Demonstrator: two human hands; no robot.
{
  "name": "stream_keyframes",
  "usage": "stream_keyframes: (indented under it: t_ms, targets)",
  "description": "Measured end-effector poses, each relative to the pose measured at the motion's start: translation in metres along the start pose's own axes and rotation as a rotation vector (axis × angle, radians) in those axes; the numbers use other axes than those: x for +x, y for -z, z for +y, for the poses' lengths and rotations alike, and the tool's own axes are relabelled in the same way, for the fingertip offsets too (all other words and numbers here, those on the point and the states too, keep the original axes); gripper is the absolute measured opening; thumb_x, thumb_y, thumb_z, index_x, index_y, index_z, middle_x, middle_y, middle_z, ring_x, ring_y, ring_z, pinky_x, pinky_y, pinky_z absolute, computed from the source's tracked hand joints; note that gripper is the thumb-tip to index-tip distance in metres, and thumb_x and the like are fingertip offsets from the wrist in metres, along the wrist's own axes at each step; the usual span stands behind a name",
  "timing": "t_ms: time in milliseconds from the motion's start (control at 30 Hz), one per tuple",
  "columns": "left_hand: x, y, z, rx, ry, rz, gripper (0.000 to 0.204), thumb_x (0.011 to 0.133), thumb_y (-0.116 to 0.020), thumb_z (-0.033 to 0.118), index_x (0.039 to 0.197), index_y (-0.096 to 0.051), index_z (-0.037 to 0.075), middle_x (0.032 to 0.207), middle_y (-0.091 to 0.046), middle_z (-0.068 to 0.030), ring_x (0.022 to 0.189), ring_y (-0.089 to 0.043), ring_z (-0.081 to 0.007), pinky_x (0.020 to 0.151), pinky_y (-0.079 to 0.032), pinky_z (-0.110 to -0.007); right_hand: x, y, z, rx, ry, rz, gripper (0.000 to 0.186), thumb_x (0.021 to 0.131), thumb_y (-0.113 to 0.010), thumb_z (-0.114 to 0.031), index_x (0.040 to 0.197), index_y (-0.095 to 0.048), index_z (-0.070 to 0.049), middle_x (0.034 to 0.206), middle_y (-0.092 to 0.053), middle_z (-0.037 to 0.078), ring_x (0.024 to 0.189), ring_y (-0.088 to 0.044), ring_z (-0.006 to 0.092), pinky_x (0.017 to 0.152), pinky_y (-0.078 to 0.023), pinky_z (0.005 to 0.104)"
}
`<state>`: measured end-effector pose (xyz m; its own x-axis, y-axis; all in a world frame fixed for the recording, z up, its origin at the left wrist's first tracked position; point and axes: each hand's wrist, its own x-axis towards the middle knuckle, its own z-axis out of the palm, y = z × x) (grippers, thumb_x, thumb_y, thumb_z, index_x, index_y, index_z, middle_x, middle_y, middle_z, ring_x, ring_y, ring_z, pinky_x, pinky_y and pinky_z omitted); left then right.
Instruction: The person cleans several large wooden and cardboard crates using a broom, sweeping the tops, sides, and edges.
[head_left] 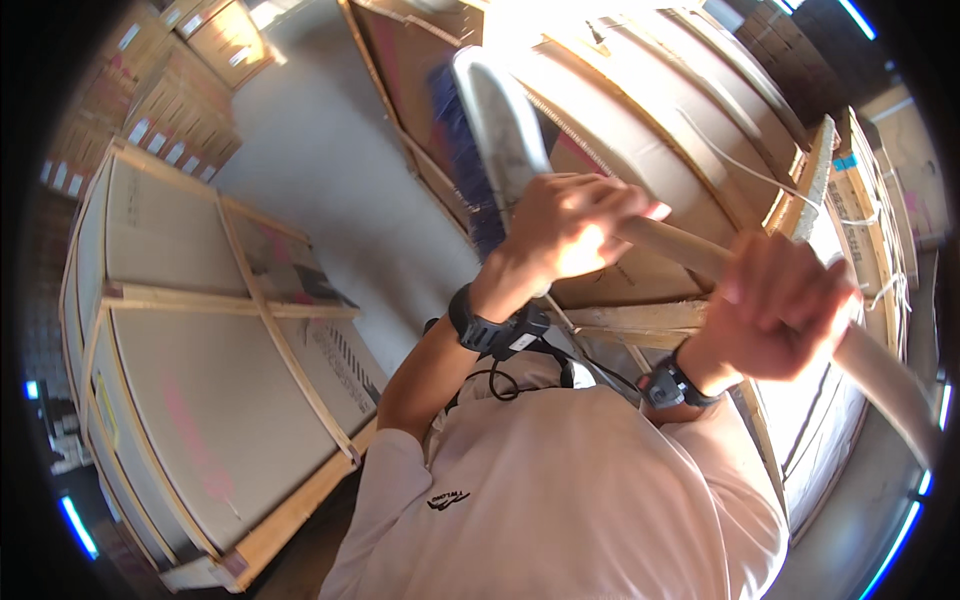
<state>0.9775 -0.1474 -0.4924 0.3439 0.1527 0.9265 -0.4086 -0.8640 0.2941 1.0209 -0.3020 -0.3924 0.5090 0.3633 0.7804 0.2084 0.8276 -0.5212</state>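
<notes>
Both fists are wrapped round a thick wooden handle (680, 248), which slants from the upper middle down to the right rim. My left hand (575, 225) grips it near the far end, and my right hand (785, 305) grips it farther back. Just beyond my left hand is a long head with blue fibres (468, 170) and a greyish-white back (500, 115); it looks like a wide dust mop or broom. My left hand hides where handle and head meet. Dark bands with small devices circle both wrists.
Large wood-framed crates stand close on my left (190, 400) and ahead to the right (640, 130). Stacked cardboard boxes (180, 110) are at the far left. Between them runs a grey floor (310, 150). More strapped wooden crates (865, 200) stand at the right. Strong light washes out the top.
</notes>
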Motion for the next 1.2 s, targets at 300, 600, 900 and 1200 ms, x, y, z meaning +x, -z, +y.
stream_keyframes:
  t_ms: [300, 600, 900, 1200]
  targets:
    - [0.065, -0.051, 0.053, -0.646, -0.177, -0.381, 0.018, 0.087, -0.072, 0.025, 0.099, -0.068, 0.013, 0.066, -0.064, -0.0023, 0.063, -0.069, -0.0223, 0.054, -0.052, -0.038, 0.004, -0.029, -0.093, -0.496, 0.396, 0.252, 0.038, 0.102, -0.043, -0.022, 0.064, -0.041, -0.016, 0.055, -0.035, -0.003, 0.048, -0.033, 0.0098, 0.052, -0.032, 0.0268]
    - [0.016, -0.075, 0.046, -1.059, -0.055, -0.454, 0.026, 0.089, -0.072, 0.035, 0.109, -0.068, 0.019, 0.078, -0.072, -0.0039, 0.066, -0.071, -0.0256, 0.054, -0.052, -0.039, 0.005, -0.098, -0.055, -0.813, 0.292, 0.398, 0.04, 0.103, -0.044, -0.024, 0.064, -0.038, -0.018, 0.055, -0.031, -0.004, 0.048, -0.029, 0.0092, 0.05, -0.028, 0.0269]
    - [0.006, -0.002, -0.11, -0.326, -0.174, -0.261, 0.021, 0.085, -0.08, 0.027, 0.088, -0.065, 0.013, 0.075, -0.07, -0.0019, 0.07, -0.071, -0.0205, 0.06, -0.056, -0.033, -0.022, -0.043, 0.067, -0.38, 0.145, 0.43, 0.044, 0.11, -0.035, -0.031, 0.069, -0.038, -0.014, 0.055, -0.033, 0.0, 0.048, -0.029, 0.0131, 0.048, -0.031, 0.0315]
    - [-0.042, -0.044, 0.027, -0.608, -0.223, -0.27, 0.027, 0.076, -0.083, 0.007, 0.098, -0.067, 0.006, 0.076, -0.065, -0.006, 0.061, -0.062, -0.0251, 0.057, -0.051, -0.036, -0.087, -0.012, -0.069, -0.415, 0.091, 0.215, 0.051, 0.104, -0.058, -0.044, 0.063, -0.041, -0.019, 0.048, -0.039, -0.007, 0.041, -0.036, 0.006, 0.045, -0.031, 0.021]
